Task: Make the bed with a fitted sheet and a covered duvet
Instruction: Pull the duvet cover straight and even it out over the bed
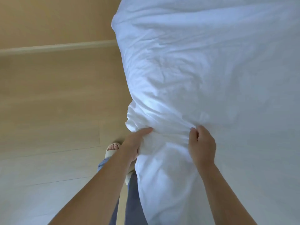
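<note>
Pale floor (48, 98) borders one white duvet (211, 75). Left hand (134, 143) and right hand (202, 146) pinch its bunched edge above two slippers (111, 151).

We see a plain white duvet (211, 70) beyond our left hand (134, 143), shadowed pale blue. Left of that hand the floor (48, 95) is tan wood-grain, the slipper (112, 152) cream; below it, blue trousers (133, 200).

Single view, from a wide-angle camera on the person's head, facing forward and steeply down along both forearms. The left hand (134, 143) and right hand (201, 146) lie close beneath the lens; the rumpled white fabric duvet (211, 70) fills the frame's right side, the pale wood-plank floor (48, 111) the left.
</note>
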Available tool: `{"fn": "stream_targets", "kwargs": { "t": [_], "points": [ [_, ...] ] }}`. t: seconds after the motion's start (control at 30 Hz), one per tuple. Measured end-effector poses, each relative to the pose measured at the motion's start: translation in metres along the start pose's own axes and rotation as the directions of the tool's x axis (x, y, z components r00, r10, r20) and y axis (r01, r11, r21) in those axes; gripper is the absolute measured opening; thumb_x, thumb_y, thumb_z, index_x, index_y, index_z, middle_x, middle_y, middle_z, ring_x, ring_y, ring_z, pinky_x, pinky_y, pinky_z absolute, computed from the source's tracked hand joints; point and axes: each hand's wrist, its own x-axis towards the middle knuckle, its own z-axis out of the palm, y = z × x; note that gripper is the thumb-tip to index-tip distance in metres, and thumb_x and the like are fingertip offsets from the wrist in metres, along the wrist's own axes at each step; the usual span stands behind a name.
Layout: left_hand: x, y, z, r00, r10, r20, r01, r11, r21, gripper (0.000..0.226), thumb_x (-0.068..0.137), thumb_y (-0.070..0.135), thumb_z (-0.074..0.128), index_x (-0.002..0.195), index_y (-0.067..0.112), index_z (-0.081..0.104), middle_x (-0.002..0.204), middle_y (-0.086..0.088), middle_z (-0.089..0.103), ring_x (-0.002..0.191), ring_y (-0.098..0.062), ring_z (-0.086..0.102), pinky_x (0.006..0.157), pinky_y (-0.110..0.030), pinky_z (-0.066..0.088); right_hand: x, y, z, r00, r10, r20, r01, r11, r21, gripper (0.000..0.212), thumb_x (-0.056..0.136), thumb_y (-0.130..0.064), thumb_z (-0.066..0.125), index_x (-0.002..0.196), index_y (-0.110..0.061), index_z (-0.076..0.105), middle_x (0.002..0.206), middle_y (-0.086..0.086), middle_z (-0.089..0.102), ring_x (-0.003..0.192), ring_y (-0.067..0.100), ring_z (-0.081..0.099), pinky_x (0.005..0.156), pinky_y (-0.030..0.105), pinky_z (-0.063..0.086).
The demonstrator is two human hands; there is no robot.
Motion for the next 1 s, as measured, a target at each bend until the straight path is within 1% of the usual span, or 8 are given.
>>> {"fn": "stream_targets", "kwargs": {
  "t": [0.1, 0.3, 0.4, 0.57, 0.63, 0.73, 0.83, 1.0],
  "points": [
    [0.008, 0.007, -0.014, 0.996, -0.019, 0.087, 0.025, 0.998, -0.063, 0.026, 0.080, 0.026, 0.070, 0.104, 0.017, 0.067, 0.097, -0.002, 0.074, 0.083, -0.017, 0.071, 0.059, -0.027, 0.056, 0.016, -0.012, -0.020, 0.982, -0.053, -0.180, 0.084, 0.982, 0.167, 0.036, 0.090, -0.012, 0.046, 0.059, -0.015, 0.027, 0.053, -0.001, 0.029, 0.051, 0.012, 0.031, 0.051, 0.027, 0.018],
    [0.015, 0.008, 0.023, 0.989, 0.060, 0.135, -0.080, 0.986, 0.145, 0.051, 0.064, 0.027, 0.084, 0.109, 0.012, 0.065, 0.100, -0.004, 0.073, 0.090, -0.019, 0.070, 0.077, -0.031, 0.056, 0.050, -0.011, -0.050, 0.869, 0.121, -0.479, -0.002, 0.970, 0.242, 0.028, 0.089, -0.008, 0.041, 0.062, -0.008, 0.033, 0.055, -0.005, 0.025, 0.060, 0.014, 0.027, 0.058, 0.024, 0.019],
    [0.013, 0.007, 0.027, 0.986, 0.161, 0.045, -0.166, 0.977, 0.133, 0.027, 0.072, 0.010, 0.077, 0.098, 0.012, 0.069, 0.091, -0.003, 0.073, 0.080, -0.018, 0.069, 0.057, -0.023, 0.052, 0.054, -0.001, -0.031, 0.898, 0.202, -0.390, -0.136, 0.972, 0.191, 0.030, 0.094, -0.005, 0.040, 0.064, -0.007, 0.035, 0.056, -0.003, 0.026, 0.064, 0.022, 0.032, 0.061, 0.025, 0.020],
    [-0.003, -0.004, -0.027, 0.948, 0.297, 0.114, -0.277, 0.947, -0.163, 0.025, 0.067, 0.007, 0.078, 0.089, 0.015, 0.074, 0.094, -0.010, 0.073, 0.083, -0.026, 0.071, 0.060, -0.032, 0.056, 0.061, 0.003, -0.009, 0.967, -0.046, -0.250, 0.054, 0.998, 0.026, 0.026, 0.092, -0.008, 0.041, 0.066, -0.008, 0.037, 0.058, 0.005, 0.037, 0.061, 0.024, 0.037, 0.059, 0.032, 0.025],
    [0.004, -0.013, -0.033, 0.982, 0.188, -0.009, -0.186, 0.960, -0.209, 0.015, 0.073, 0.001, 0.074, 0.083, 0.011, 0.073, 0.087, -0.010, 0.073, 0.075, -0.025, 0.071, 0.060, -0.034, 0.058, 0.058, 0.002, -0.001, 0.989, -0.053, -0.141, 0.046, 0.998, -0.053, 0.023, 0.091, -0.010, 0.040, 0.068, -0.008, 0.039, 0.066, 0.016, 0.046, 0.064, 0.027, 0.041, 0.060, 0.034, 0.027],
    [0.023, -0.012, -0.025, 0.990, 0.097, -0.103, -0.104, 0.993, -0.060, 0.020, 0.077, 0.001, 0.071, 0.096, 0.007, 0.068, 0.093, -0.014, 0.071, 0.084, -0.030, 0.069, 0.078, -0.041, 0.056, 0.057, 0.002, 0.007, 0.999, 0.044, -0.002, -0.044, 0.988, -0.151, 0.020, 0.091, -0.007, 0.044, 0.071, -0.004, 0.046, 0.080, 0.026, 0.058, 0.075, 0.038, 0.054, 0.063, 0.034, 0.028],
    [0.039, 0.008, -0.027, 0.982, 0.164, 0.092, -0.175, 0.976, 0.129, 0.027, 0.073, 0.007, 0.071, 0.100, 0.011, 0.069, 0.095, -0.009, 0.073, 0.087, -0.026, 0.070, 0.070, -0.032, 0.056, 0.067, -0.010, 0.004, 0.999, 0.029, 0.027, -0.024, 0.985, -0.173, 0.007, 0.083, -0.008, 0.049, 0.077, -0.006, 0.049, 0.081, 0.016, 0.055, 0.082, 0.037, 0.054, 0.065, 0.034, 0.033],
    [0.058, 0.048, -0.043, 0.966, 0.134, 0.219, -0.045, 0.928, -0.370, 0.047, 0.083, 0.053, 0.050, 0.105, 0.020, 0.073, 0.114, -0.006, 0.068, 0.092, -0.023, 0.070, 0.073, -0.037, 0.053, 0.075, -0.069, 0.012, 0.983, -0.185, -0.004, 0.185, 0.981, -0.062, 0.035, 0.075, -0.012, 0.063, 0.107, 0.000, 0.052, 0.107, 0.016, 0.053, 0.102, 0.035, 0.046, 0.083, 0.039, 0.036]
  ]
}}
